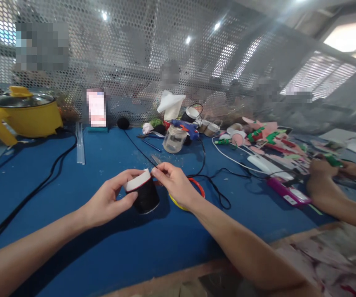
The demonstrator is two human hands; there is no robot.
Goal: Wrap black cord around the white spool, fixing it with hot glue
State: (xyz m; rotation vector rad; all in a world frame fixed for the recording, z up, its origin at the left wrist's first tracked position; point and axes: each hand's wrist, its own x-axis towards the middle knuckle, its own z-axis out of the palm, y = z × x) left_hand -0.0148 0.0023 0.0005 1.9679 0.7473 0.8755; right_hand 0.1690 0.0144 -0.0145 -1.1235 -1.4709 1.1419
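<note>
My left hand (112,198) grips a white cup (139,180) by its rim and side. Black yarn (147,198) covers most of the cup's wall, leaving a white band near the tilted rim. Beside the rim, my right hand (174,181) pinches a strand of black yarn (137,145). That strand runs back across the table to a black yarn ball (123,123). Just beyond my right fingertips lies a pointed metal blade (156,159), partly hidden. Beneath my right wrist is a red and yellow ring (201,186).
A blue and orange glue gun (185,127) rests on a clear jar (174,139). Left stand a yellow electric pot (26,115) and a phone (96,108). Black cables (54,165) cross the blue table (103,255). Another person's hands (323,177) work at right near a purple power strip (288,192).
</note>
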